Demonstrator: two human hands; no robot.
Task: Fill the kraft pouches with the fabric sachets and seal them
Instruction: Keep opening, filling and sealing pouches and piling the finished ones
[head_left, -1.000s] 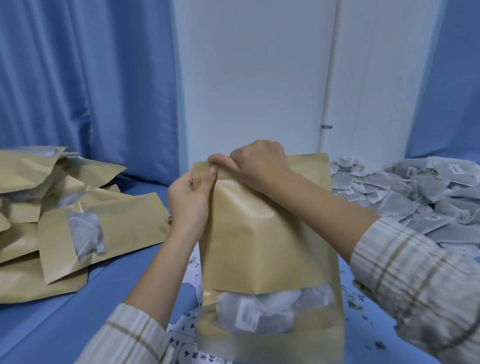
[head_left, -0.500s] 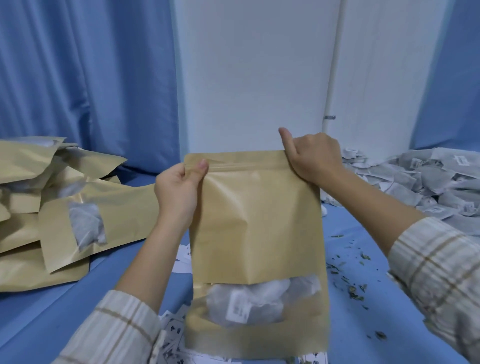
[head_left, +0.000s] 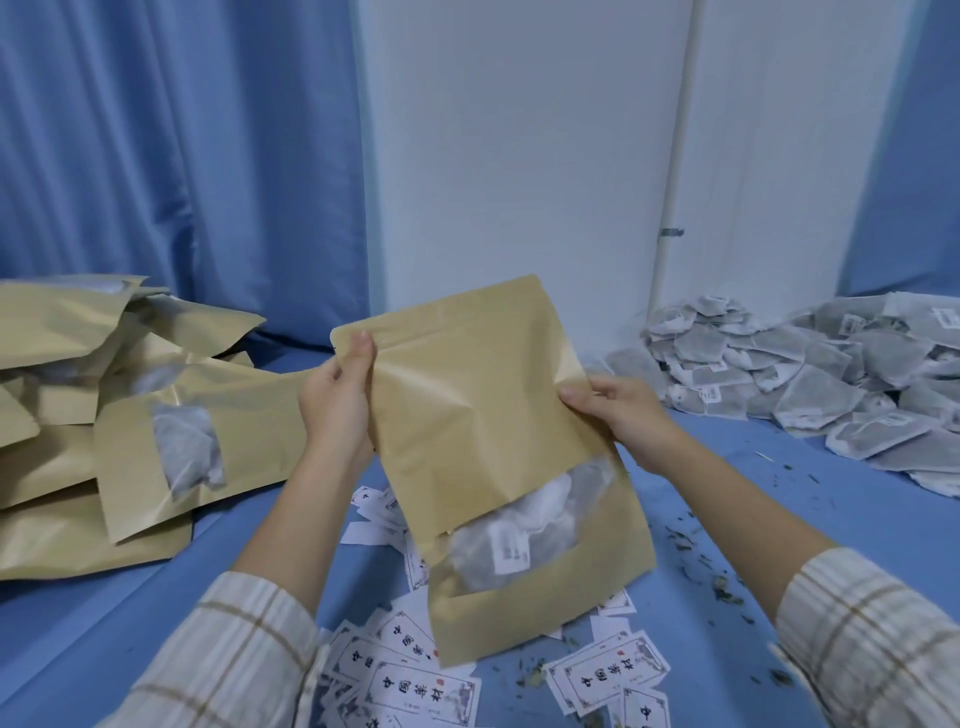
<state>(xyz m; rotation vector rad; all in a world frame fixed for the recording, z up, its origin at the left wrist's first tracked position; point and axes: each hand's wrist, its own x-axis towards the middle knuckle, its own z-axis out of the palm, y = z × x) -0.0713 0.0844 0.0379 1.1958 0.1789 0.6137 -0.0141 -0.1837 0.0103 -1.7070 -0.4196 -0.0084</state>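
Kraft pouch (head_left: 483, 415) tilted; left hand (head_left: 337, 400) and right hand (head_left: 618, 415) fingers grip its edges.

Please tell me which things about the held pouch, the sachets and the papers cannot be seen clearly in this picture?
- Kraft pouch, head view: whether its top strip is fully sealed; too fine to tell.
- Sachets in its window: their count; film glare and overlap hide it.
- Left hand and right hand: fingers behind the pouch are hidden.
- Printed labels: some covered by the pouch, some cut off by the bottom edge.
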